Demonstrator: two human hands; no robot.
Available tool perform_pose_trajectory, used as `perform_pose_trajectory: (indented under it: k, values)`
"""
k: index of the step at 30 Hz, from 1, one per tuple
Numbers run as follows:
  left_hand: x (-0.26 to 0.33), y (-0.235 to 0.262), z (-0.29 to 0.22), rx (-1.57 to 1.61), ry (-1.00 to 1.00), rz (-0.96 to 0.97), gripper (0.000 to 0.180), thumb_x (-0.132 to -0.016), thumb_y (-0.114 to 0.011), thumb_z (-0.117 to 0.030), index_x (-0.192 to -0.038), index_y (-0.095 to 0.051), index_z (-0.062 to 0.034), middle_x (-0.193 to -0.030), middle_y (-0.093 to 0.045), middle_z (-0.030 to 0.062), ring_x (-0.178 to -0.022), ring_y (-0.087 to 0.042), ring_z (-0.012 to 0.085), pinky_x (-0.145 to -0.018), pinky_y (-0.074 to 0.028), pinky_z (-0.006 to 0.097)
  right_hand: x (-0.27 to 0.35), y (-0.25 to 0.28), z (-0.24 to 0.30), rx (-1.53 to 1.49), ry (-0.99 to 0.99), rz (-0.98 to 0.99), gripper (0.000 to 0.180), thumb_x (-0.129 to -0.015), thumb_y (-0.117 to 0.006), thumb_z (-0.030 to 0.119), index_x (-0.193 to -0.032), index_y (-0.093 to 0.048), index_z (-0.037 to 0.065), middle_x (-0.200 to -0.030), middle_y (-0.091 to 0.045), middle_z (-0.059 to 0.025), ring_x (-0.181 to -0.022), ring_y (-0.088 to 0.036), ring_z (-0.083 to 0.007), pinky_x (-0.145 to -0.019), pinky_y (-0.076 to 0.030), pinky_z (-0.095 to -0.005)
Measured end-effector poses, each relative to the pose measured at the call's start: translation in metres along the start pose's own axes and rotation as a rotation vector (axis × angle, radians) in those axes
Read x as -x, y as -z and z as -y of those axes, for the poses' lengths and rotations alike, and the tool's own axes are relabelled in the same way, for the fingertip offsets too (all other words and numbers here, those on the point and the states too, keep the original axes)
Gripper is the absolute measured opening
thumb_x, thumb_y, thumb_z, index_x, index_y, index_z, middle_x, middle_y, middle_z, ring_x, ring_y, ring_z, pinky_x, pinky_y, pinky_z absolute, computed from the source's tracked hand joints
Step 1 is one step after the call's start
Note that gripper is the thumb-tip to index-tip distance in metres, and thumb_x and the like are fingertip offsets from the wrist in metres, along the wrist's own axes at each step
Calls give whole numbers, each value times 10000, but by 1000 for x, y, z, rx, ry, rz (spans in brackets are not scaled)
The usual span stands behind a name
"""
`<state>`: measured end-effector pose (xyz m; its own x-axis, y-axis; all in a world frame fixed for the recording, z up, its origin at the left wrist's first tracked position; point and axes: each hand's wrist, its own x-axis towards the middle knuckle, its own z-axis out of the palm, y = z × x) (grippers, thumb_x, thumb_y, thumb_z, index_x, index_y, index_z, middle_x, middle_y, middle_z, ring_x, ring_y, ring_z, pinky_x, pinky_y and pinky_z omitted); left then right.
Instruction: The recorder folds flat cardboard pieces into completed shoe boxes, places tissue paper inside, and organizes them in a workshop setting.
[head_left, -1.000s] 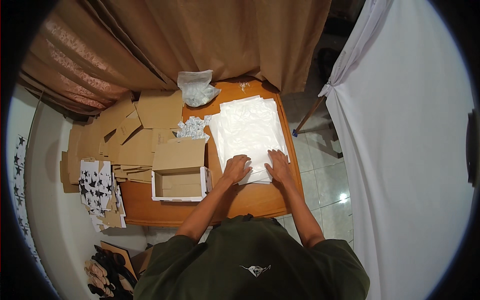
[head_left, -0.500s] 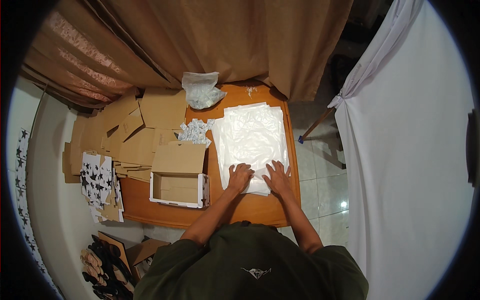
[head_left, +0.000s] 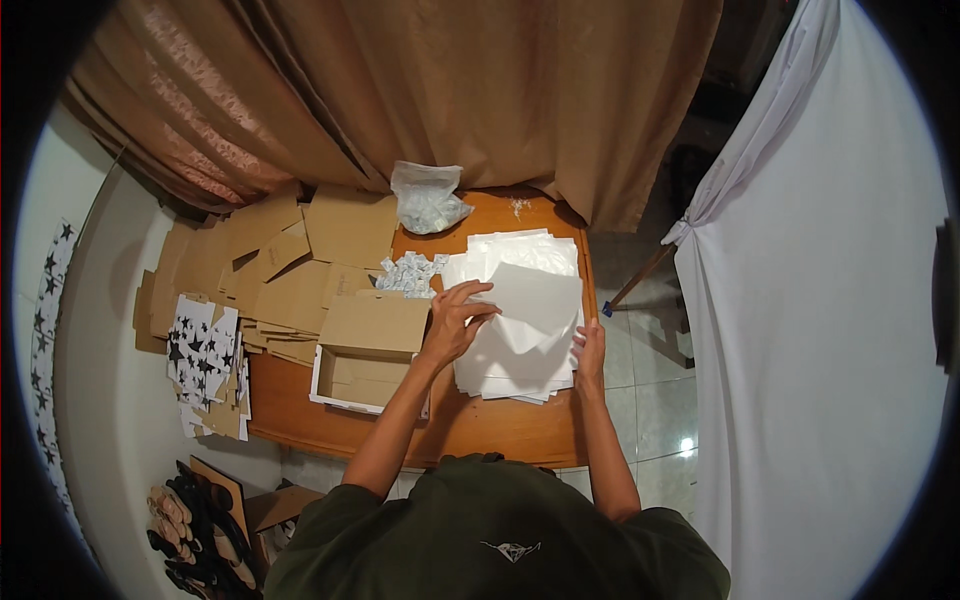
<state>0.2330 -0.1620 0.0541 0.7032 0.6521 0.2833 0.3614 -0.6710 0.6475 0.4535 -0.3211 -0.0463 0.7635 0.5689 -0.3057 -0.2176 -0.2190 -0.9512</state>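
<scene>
A stack of thin white paper sheets (head_left: pixel 510 375) lies on the right part of the wooden table. The top sheet (head_left: pixel 540 295) is lifted and bent, its near part curling up off the stack. My left hand (head_left: pixel 455 325) pinches this sheet by its left side, fingers bent over the edge. At the stack's right edge, my right hand (head_left: pixel 591 352) has its thumb and fingers closed on the sheet's other side. Just left of my left forearm stands an open cardboard box (head_left: pixel 365 375) with its lid raised, white outside and brown within; the forearm covers its right end.
Small white sachets (head_left: pixel 410 272) lie in a pile behind the box, near a clear plastic bag (head_left: pixel 430 200) of more sachets. Flat brown cardboard pieces (head_left: pixel 350 225) and star-printed cardboard (head_left: pixel 200 350) cover the table's left. Shoes (head_left: pixel 205 530) stand below. A white cloth (head_left: pixel 800 300) hangs at right.
Both hands were flat on the stack. The left has moved up and left and the right to the right edge, and the top sheet is now lifted between them.
</scene>
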Motion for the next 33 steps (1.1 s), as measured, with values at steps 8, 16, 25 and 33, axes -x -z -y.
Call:
perform_pose_trajectory:
  k: [8, 16, 25, 33]
  values:
    - [61, 107, -23, -107, -89, 37, 388, -728, -722, 50, -915, -830, -272, -1529, -490, 39, -1463, -345, 331, -1178, -178, 527, 13, -14, 17, -1037, -385, 627, 1012, -887, -386, 853, -1545, -402, 84, -1562, -454, -143, -1397, -473, -352, -1145, -394, -518]
    - [125, 145, 30, 131, 35, -171, 384, -891, -724, -47, -1206, -767, -263, -1555, -443, 107, -1375, -474, 316, -1013, -502, 409, 32, -52, 31, -815, -247, 581, 465, -992, -606, 235, -1393, -534, 11, -1316, -644, -138, -1194, -633, -301, -1035, -519, -468]
    - [211, 172, 125, 1398, 783, -111, 1049, -926, -299, -847, -1576, -292, -23, -1498, -474, 184, -1303, -535, 289, -1049, -486, 507, 107, -156, 27, -694, -151, 497, 455, -980, -637, 131, -1402, -506, 23, -1283, -648, -117, -1135, -657, -286, -990, -553, -446]
    - [244, 222, 199, 1235, 823, -137, 461, -959, -663, -252, -1360, -513, -80, -1258, -658, 113, -945, -686, 153, -760, -605, 331, 153, -207, -24, -483, -129, 296, 409, -978, -640, 102, -1360, -537, -4, -1233, -654, -124, -1097, -659, -251, -932, -570, -400]
